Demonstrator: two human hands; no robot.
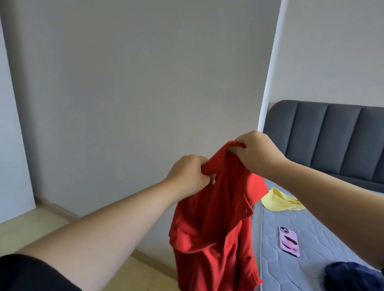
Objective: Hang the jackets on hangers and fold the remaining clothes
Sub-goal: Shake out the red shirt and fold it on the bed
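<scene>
Red shirt (213,231), yellow garment (279,203), pink phone (289,242)

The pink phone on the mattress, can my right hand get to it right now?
Probably not yet: the right hand grips the red garment. The phone lies uncovered on the mattress below that arm, so once it lets go, the way looks free.

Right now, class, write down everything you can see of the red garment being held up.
The red garment is plain bright red, of soft matte cloth, with a collar at the top. The left hand and right hand each grip the collar area, holding it in the air. It hangs limp, creased and bunched, its lower end cut off by the frame. It is beside the mattress edge; whether they touch is unclear.
</scene>
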